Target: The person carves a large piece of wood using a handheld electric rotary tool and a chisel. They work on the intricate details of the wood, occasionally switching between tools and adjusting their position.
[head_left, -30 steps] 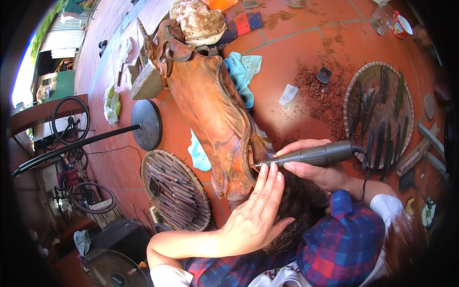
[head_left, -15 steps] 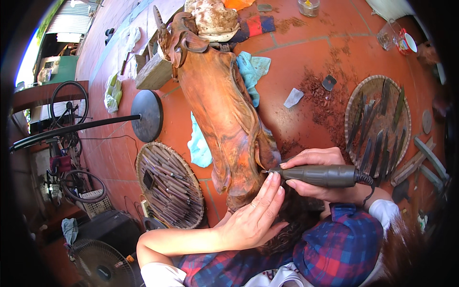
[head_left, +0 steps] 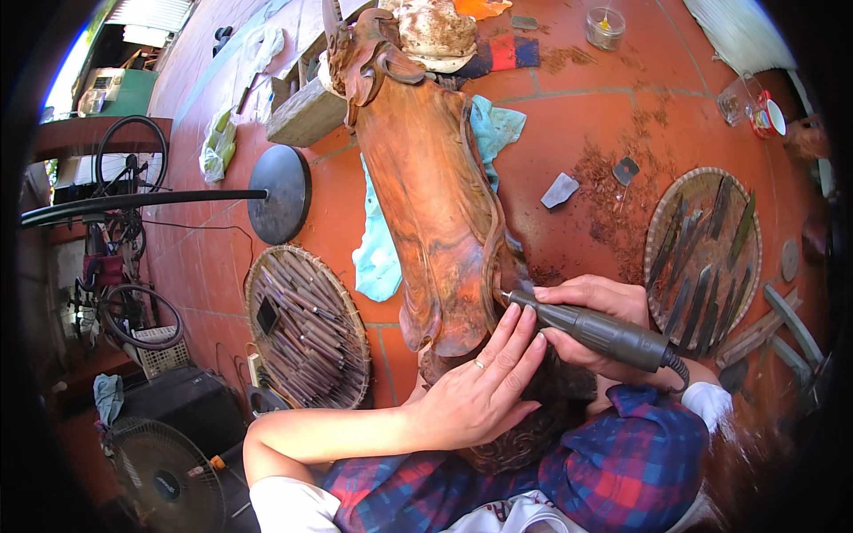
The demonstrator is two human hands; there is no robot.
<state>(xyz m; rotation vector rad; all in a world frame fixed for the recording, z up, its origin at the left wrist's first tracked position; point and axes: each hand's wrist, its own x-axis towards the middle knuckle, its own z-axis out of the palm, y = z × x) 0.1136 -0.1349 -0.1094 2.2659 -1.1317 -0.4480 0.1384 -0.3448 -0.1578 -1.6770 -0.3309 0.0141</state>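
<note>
A long reddish-brown wood carving (head_left: pixel 426 186) lies on the red tiled floor, its near end by my lap. My right hand (head_left: pixel 591 306) grips a grey rotary carving tool (head_left: pixel 595 330), whose tip touches the carving's right edge near its lower end. A black cord leaves the tool's rear. My left hand (head_left: pixel 480 391) rests flat against the carving's lower end, fingers spread, fingertips touching the tool's front. A ring sits on one finger.
Round woven trays of chisels lie at the left (head_left: pixel 306 329) and the right (head_left: pixel 702 249). A light blue cloth (head_left: pixel 382 249) lies under the carving. Wood shavings (head_left: pixel 613 191) are scattered to the right. A black disc stand (head_left: pixel 280 191), bicycle wheels, a fan (head_left: pixel 164 480) and a glass (head_left: pixel 604 27) surround it.
The view has shifted so the carving sits higher and nearer. My right hand with the tool has lowered slightly along the carving's edge; my left hand stays pressed beside it.
</note>
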